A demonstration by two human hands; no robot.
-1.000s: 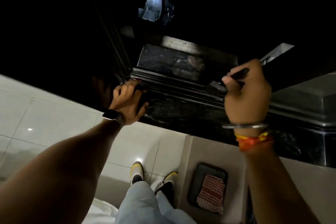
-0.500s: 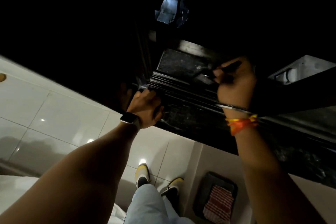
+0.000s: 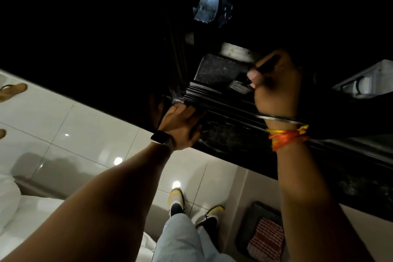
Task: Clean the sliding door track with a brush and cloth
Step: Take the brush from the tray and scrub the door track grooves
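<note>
Brushing the door track point(image 3: 214, 97): right hand point(image 3: 275, 89) has its fingers closed around a dark brush point(image 3: 240, 87), bristle head down on the far grooves near the track's end. Left hand point(image 3: 180, 124) rests on the near edge of the track, fingers curled over the rail; can't tell if it grips anything. Checked cloth point(image 3: 266, 240) lies in a dark tray point(image 3: 247, 227) on the floor, well apart, unused. To do this well, I'd keep bristles running along one groove at a time, short strokes toward the corner, steadying with the left hand. Dim light hides any dirt.
</note>
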